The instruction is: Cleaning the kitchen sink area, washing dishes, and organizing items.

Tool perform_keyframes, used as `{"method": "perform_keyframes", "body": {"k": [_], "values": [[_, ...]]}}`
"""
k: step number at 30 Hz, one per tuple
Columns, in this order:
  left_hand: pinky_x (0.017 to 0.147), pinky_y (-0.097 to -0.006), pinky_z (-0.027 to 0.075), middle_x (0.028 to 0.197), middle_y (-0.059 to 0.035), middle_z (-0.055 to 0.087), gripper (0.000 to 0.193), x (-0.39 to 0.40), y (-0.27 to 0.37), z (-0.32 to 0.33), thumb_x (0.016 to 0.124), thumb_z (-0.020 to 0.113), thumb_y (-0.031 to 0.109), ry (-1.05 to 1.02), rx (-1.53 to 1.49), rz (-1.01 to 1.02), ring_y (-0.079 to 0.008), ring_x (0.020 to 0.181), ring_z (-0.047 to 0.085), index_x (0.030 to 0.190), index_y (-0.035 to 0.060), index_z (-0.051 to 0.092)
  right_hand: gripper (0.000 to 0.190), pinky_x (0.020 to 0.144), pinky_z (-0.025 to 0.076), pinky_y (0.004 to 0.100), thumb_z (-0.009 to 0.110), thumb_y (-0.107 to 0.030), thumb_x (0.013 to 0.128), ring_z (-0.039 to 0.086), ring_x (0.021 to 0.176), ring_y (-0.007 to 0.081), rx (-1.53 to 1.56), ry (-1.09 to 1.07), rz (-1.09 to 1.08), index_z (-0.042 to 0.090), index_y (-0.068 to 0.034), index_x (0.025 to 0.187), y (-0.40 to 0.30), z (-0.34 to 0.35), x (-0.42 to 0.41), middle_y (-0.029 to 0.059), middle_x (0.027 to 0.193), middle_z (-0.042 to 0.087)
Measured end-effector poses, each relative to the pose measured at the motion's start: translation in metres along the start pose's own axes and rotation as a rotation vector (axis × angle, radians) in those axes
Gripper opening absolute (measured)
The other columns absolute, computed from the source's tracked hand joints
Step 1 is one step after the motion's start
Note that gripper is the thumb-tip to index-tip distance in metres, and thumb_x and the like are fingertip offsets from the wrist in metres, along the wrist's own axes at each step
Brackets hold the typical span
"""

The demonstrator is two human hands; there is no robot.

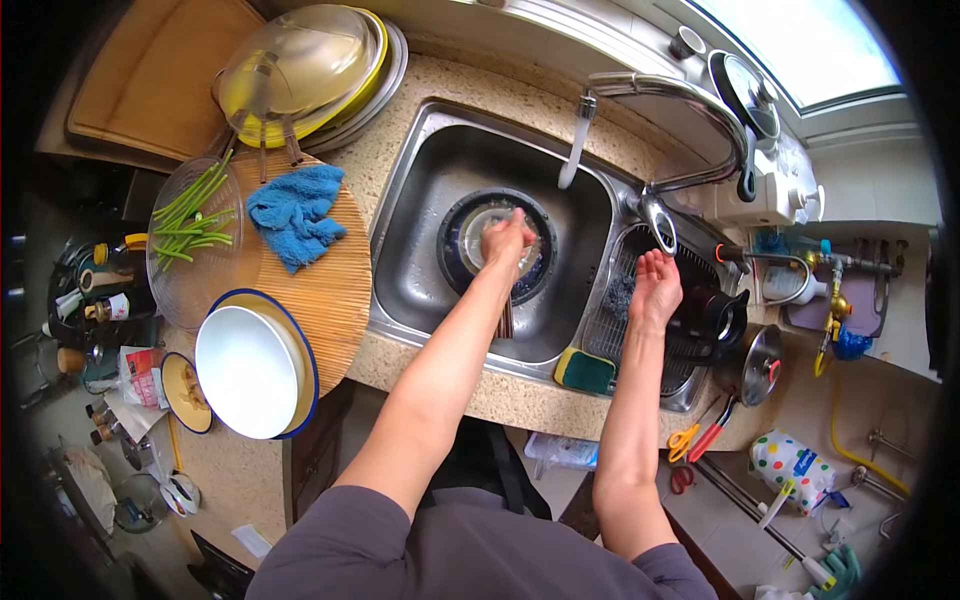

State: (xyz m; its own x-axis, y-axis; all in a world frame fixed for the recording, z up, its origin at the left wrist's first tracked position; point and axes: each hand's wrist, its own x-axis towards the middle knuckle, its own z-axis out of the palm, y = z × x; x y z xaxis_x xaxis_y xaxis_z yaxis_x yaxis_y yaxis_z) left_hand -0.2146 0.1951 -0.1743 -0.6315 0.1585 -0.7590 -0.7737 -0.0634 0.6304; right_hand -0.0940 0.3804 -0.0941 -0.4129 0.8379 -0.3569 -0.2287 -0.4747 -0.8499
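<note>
My left hand (508, 238) is over a clear round dish or lid (474, 234) inside a dark round pan (452, 262) in the steel sink (409, 292). Its fingers are partly curled, and I cannot tell whether they grip the clear piece. Brown sticks, perhaps chopsticks (505, 322), jut from the pan's near rim, partly under my forearm. My right hand (655, 292) is raised with palm up and fingers loosely bent, and nothing shows in it. Its fingertips are at the lower end of the tap lever (661, 227). Water (574, 154) runs from the tap spout (587, 103).
A sponge (585, 371) lies on the sink's front edge. Right of it are a wire drainer (606, 341) and a dark jug (705, 319). Leftward, a round wooden board (330, 300) bears a blue cloth (296, 214), green stalks (195, 214) and a white bowl (246, 371).
</note>
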Motion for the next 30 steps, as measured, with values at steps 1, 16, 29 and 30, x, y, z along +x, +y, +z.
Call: {"method": "perform_keyframes", "body": {"k": [1, 16, 29, 30], "values": [[0.064, -0.036, 0.051, 0.078, -0.0062, 0.065, 0.043, -0.005, 0.008, 0.012, 0.087, 0.062, 0.047, -0.01, -0.002, 0.003, -0.017, 0.074, 0.063, 0.096, 0.0049, 0.061, 0.025, 0.079, 0.052, 0.0339, 0.052, 0.002, 0.081, 0.06, 0.085, 0.0198, 0.037, 0.015, -0.001, 0.056, 0.003, 0.106, 0.002, 0.003, -0.002, 0.0105, 0.09, 0.062], [0.055, -0.0268, 0.045, 0.068, -0.0049, 0.058, 0.024, 0.066, -0.021, 0.026, 0.091, 0.055, 0.031, -0.589, -0.505, -0.109, -0.0149, 0.064, 0.056, 0.084, 0.0083, 0.059, 0.038, 0.05, 0.038, 0.0334, 0.053, -0.032, 0.096, 0.048, 0.058, 0.0104, -0.935, -0.503, -0.24, 0.064, -0.002, 0.074, 0.132, 0.082, -0.02, 0.009, 0.063, 0.062], [0.06, -0.0336, 0.053, 0.08, -0.0099, 0.065, 0.016, 0.03, 0.009, 0.065, 0.08, 0.07, 0.009, -0.329, 0.156, -0.009, -0.019, 0.067, 0.063, 0.086, -0.0034, 0.062, 0.065, 0.108, 0.019, 0.0616, 0.063, -0.016, 0.072, 0.026, 0.137, 0.0374, -1.958, -0.945, -0.853, 0.046, -0.007, 0.133, 0.08, 0.046, -0.039, 0.0211, 0.144, 0.036], [0.057, -0.0337, 0.05, 0.073, -0.0079, 0.062, 0.014, 0.03, 0.018, 0.06, 0.083, 0.068, 0.013, -0.181, 0.332, 0.054, -0.0181, 0.063, 0.061, 0.084, 0.0, 0.062, 0.052, 0.109, 0.021, 0.0577, 0.063, -0.008, 0.064, 0.041, 0.127, 0.0375, -1.939, -1.138, -0.77, 0.061, -0.007, 0.117, 0.058, 0.064, -0.049, 0.0225, 0.126, 0.054]]}}
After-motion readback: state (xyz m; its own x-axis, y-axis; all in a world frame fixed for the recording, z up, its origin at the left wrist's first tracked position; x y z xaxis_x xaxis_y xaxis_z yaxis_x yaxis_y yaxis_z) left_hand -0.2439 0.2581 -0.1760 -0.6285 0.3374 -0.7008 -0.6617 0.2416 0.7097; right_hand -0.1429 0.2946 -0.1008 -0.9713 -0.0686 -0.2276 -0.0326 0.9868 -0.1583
